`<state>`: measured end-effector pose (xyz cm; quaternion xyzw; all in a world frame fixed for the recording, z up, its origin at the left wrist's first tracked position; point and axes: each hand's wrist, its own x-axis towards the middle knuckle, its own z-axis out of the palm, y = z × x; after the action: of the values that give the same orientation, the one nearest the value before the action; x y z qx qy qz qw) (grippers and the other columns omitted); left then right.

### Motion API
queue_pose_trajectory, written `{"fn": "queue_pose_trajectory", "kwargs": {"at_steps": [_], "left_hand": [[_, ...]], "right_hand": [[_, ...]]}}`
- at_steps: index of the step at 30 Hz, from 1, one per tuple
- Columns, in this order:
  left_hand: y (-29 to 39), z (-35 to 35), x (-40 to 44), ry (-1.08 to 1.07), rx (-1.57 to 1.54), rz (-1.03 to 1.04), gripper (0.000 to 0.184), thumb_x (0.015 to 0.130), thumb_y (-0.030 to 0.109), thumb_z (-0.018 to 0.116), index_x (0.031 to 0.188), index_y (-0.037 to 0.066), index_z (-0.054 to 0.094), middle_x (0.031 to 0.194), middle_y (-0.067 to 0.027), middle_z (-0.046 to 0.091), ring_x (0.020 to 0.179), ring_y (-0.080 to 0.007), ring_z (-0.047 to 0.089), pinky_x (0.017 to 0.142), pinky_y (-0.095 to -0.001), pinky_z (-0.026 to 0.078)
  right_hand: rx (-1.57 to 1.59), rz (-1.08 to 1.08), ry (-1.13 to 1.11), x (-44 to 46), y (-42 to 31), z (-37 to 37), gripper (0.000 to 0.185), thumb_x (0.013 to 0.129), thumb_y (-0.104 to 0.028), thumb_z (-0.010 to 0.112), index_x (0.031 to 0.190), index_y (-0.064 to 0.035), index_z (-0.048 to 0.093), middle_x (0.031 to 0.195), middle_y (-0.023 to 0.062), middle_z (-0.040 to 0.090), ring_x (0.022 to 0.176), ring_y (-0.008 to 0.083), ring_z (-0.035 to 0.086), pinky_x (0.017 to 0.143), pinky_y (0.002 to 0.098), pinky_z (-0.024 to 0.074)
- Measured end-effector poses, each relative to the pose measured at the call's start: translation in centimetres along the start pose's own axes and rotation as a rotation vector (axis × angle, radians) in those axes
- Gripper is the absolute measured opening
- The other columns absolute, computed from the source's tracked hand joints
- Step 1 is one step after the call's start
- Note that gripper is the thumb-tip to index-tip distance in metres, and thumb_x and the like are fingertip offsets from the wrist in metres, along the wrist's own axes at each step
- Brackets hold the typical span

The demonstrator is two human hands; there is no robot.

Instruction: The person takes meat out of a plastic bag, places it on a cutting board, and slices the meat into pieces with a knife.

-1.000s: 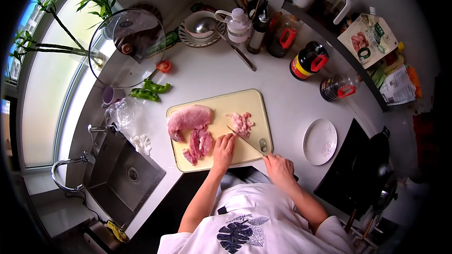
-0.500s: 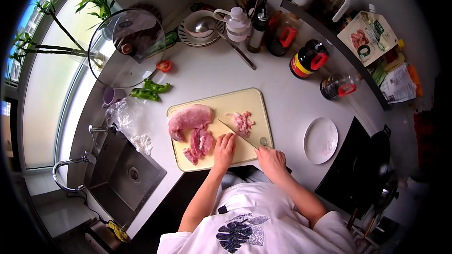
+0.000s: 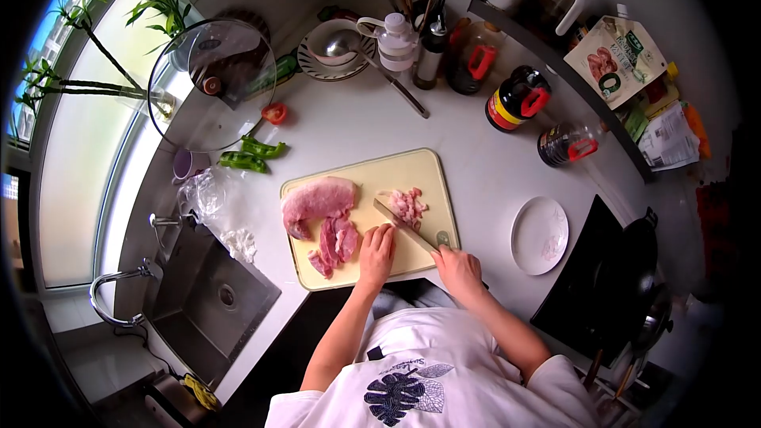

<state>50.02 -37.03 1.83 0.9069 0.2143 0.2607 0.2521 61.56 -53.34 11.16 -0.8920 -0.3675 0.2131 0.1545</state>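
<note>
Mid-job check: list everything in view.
Board: one, cream, counter
Meat chunk: one, pink, board's left
Meat strips: several, pink, below chunk
Chopped meat: pile, pink, board's right
Knife: one, grey, across board
Pepper pieces: several, green, beyond board
Tomato piece: one, red, beyond peppers
Lid: one, clear, left
Bag: one, clear, by sink
Cup: one, purple, by bag
Sink: one, grey, left
Bowl: one, white, on striped plate
Ladle: one, grey, at bowl
Jug: one, white, by bowl
Red-handled bottles: three, dark, right
Plate: one, white, right of board
Cookware: count unclear, dark, right
Plants: count unclear, green, window
Shelf goods: several, mixed, right
Left hand: one, over board
Right hand: one, gripping knife
</note>
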Motion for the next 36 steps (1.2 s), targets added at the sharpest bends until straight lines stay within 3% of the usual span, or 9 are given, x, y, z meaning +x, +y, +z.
{"fn": "queue_pose_trajectory", "kwargs": {"at_steps": [9, 26, 30, 36], "left_hand": [[-0.3, 0.2, -0.3, -0.037, 0.071, 0.02, 0.035, 0.081, 0.003, 0.069, 0.115, -0.001, 0.064, 0.119, -0.012, 0.063, 0.108, -0.0307, 0.059, 0.095, -0.0395, 0.051], [0.0, 0.1, -0.2, -0.038, 0.058, -0.003, 0.033, 0.083, 0.002, 0.068, 0.115, -0.002, 0.063, 0.119, -0.0135, 0.062, 0.11, -0.0322, 0.059, 0.096, -0.0397, 0.05], [-0.1, 0.2, -0.2, -0.003, 0.033, 0.008, 0.031, 0.081, -0.001, 0.07, 0.111, 0.0, 0.063, 0.115, -0.0145, 0.064, 0.105, -0.0356, 0.06, 0.091, -0.0426, 0.052], [-0.3, 0.3, -0.6, -0.032, 0.033, -0.025, 0.035, 0.082, 0.002, 0.068, 0.116, -0.002, 0.063, 0.118, -0.0131, 0.061, 0.11, -0.0319, 0.058, 0.095, -0.0401, 0.05]], "right_hand": [[-0.035, 0.006, -0.02, -2.3, -1.5, -3.7, 0.026, 0.099, -0.028, 0.059, 0.092, -0.0035, 0.064, 0.079, 0.0192, 0.067, 0.072, 0.0422, 0.067, 0.066, 0.0531, 0.052], [-0.095, 0.031, -0.073, -1.5, -1.0, -1.7, 0.027, 0.099, -0.028, 0.057, 0.09, -0.0042, 0.063, 0.076, 0.02, 0.068, 0.072, 0.0404, 0.07, 0.068, 0.0512, 0.0549], [-0.034, -0.043, 0.014, 1.4, -1.6, 1.1, 0.027, 0.099, -0.029, 0.059, 0.089, -0.0041, 0.063, 0.074, 0.0194, 0.067, 0.071, 0.0408, 0.068, 0.065, 0.0511, 0.054], [0.054, -0.071, 0.081, 2.2, -1.0, -0.1, 0.029, 0.098, -0.03, 0.06, 0.087, -0.0031, 0.063, 0.075, 0.0191, 0.067, 0.07, 0.0423, 0.066, 0.063, 0.0512, 0.0527]]}}
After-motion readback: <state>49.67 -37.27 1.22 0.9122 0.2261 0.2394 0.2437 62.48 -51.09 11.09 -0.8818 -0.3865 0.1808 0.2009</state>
